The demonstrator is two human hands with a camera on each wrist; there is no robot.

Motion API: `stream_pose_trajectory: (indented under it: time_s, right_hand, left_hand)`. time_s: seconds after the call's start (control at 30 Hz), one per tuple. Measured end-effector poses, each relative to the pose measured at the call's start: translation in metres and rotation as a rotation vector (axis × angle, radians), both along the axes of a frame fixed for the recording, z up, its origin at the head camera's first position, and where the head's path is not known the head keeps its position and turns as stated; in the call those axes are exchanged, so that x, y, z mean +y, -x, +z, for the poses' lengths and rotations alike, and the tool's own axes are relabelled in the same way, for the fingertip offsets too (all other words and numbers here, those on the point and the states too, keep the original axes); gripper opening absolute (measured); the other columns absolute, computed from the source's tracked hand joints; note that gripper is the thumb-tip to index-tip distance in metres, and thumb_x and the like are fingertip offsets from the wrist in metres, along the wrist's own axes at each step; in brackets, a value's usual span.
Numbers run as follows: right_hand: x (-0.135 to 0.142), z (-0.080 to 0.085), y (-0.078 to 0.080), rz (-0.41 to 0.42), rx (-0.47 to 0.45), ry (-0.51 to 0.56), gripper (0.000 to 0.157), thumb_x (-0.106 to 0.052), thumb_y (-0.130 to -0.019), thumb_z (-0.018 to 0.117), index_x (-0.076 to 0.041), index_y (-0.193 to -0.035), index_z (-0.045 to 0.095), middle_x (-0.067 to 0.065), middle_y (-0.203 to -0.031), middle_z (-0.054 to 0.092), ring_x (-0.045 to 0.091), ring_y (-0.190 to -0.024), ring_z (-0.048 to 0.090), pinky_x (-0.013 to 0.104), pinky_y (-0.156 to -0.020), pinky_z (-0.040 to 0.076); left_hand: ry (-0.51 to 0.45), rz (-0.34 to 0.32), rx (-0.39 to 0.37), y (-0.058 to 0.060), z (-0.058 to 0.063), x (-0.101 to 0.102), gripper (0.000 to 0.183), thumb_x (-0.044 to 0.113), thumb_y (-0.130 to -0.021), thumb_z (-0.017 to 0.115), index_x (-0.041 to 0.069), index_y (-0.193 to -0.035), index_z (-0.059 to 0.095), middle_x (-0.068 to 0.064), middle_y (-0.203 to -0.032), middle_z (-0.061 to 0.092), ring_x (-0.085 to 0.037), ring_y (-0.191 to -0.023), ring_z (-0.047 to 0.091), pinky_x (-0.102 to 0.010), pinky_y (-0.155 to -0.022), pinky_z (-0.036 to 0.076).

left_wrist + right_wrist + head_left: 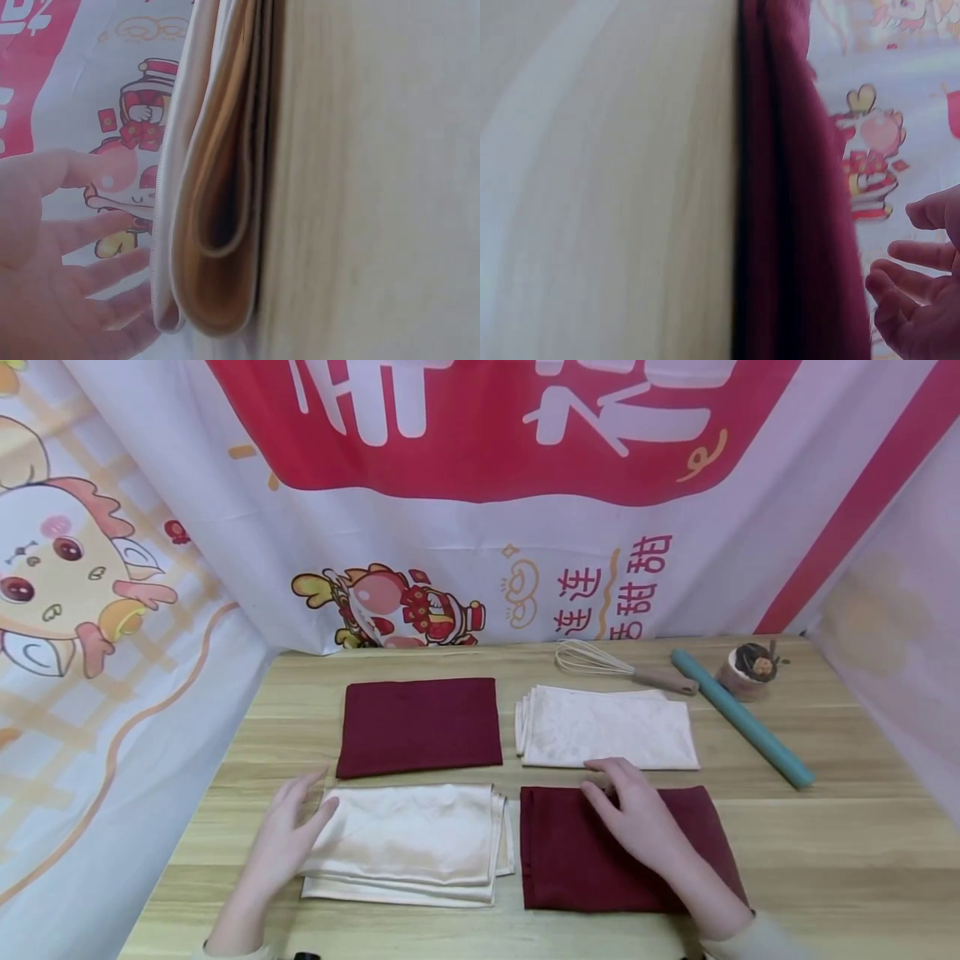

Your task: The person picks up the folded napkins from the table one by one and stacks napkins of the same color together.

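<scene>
Toward the near edge of the table [862,852], head view: has left hand [283,827] wide at the left end of a folded cream cloth [412,831], right hand [637,818] loosely spread over a maroon cloth [555,864]; grips neither. Left wrist: shows parted fingers [112,221] beside cream folds. Right wrist: shows bent fingers [922,254] beyond maroon folds; cannot tell contact.

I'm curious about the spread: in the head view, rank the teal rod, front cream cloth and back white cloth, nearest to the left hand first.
1. Front cream cloth, beside the left hand.
2. Back white cloth, right of centre.
3. Teal rod, farther right.
</scene>
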State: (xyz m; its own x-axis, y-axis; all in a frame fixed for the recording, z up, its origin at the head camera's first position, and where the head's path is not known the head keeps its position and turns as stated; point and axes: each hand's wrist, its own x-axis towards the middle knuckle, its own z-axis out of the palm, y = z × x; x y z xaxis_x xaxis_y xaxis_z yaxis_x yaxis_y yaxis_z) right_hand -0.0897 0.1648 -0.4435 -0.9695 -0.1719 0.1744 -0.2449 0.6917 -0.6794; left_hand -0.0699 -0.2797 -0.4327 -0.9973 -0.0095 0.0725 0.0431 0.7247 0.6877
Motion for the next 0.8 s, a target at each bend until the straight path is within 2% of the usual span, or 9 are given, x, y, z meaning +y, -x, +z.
stream_pose_trajectory:
  time_s: [0.1, 0.23, 0.4, 0.6, 0.8]
  right_hand:
    - [-0.013, 0.003, -0.002, 0.042, -0.021, 0.056, 0.032, -0.025, -0.096, 0.060, -0.007, -0.123, 0.060, 0.005, -0.111, 0.060, 0.011, -0.082, 0.054, 0.033, -0.072, 0.048]
    - [-0.031, 0.004, -0.005, 0.094, -0.057, 0.131, 0.031, -0.025, -0.095, 0.060, -0.007, -0.121, 0.061, 0.003, -0.106, 0.061, 0.008, -0.080, 0.053, 0.028, -0.069, 0.048]
    - [-0.054, 0.003, -0.006, 0.157, -0.105, 0.169, 0.030, -0.022, -0.095, 0.061, -0.006, -0.120, 0.062, -0.006, -0.098, 0.058, 0.006, -0.080, 0.054, 0.026, -0.070, 0.048]
    - [-0.079, 0.000, -0.003, 0.269, -0.132, 0.169, 0.032, -0.016, -0.094, 0.061, -0.004, -0.123, 0.059, -0.006, -0.096, 0.056, 0.007, -0.078, 0.054, 0.025, -0.068, 0.049]
    - [-0.095, -0.003, 0.002, 0.291, -0.136, 0.091, 0.033, -0.017, -0.092, 0.063, -0.002, -0.121, 0.058, -0.001, -0.094, 0.054, 0.010, -0.083, 0.052, 0.028, -0.071, 0.047]
  left_hand:
    - [-0.022, 0.014, -0.026, -0.002, -0.001, 0.000, 0.054, 0.032, -0.097, 0.056, 0.000, -0.139, 0.043, -0.023, -0.132, 0.042, -0.038, -0.108, 0.050, -0.055, -0.089, 0.045]
    - [-0.019, 0.017, -0.044, -0.003, -0.001, 0.000, 0.054, 0.031, -0.097, 0.056, -0.001, -0.139, 0.044, -0.023, -0.134, 0.042, -0.037, -0.105, 0.053, -0.053, -0.085, 0.048]
    - [-0.007, 0.006, -0.062, -0.002, 0.000, 0.000, 0.053, 0.032, -0.098, 0.055, 0.001, -0.139, 0.044, -0.023, -0.135, 0.042, -0.036, -0.105, 0.054, -0.051, -0.083, 0.046]
    - [-0.022, 0.014, -0.108, 0.001, -0.001, -0.002, 0.053, 0.034, -0.098, 0.053, 0.002, -0.139, 0.044, -0.023, -0.138, 0.041, -0.038, -0.109, 0.053, -0.056, -0.087, 0.043]
    - [-0.055, 0.006, -0.133, 0.004, -0.003, -0.004, 0.051, 0.033, -0.098, 0.053, 0.003, -0.139, 0.045, -0.023, -0.129, 0.047, -0.038, -0.109, 0.053, -0.054, -0.089, 0.042]
